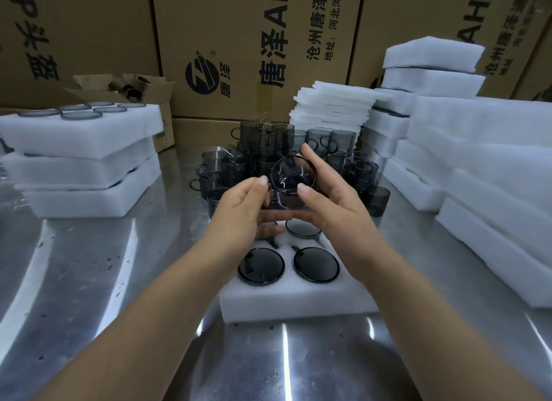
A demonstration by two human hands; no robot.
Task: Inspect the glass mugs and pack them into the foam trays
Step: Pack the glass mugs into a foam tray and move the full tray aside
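We hold one smoky grey glass mug [294,176] above the table, tipped so its open mouth faces us. Our right hand [331,203] curls round its right side, thumb on the near rim, and our left hand [242,209] pinches the other side between the thumb and the fingers reaching underneath. Just below lies a white foam tray [298,305] on the shiny steel table [89,281], with three packed grey mugs [260,266] seated in its round holes. Behind our hands stands a crowd of loose grey mugs [268,149]. Filled foam stacks [80,131] sit at left and blank foam stacks [478,161] at right, with brown printed cartons [239,42] beyond.
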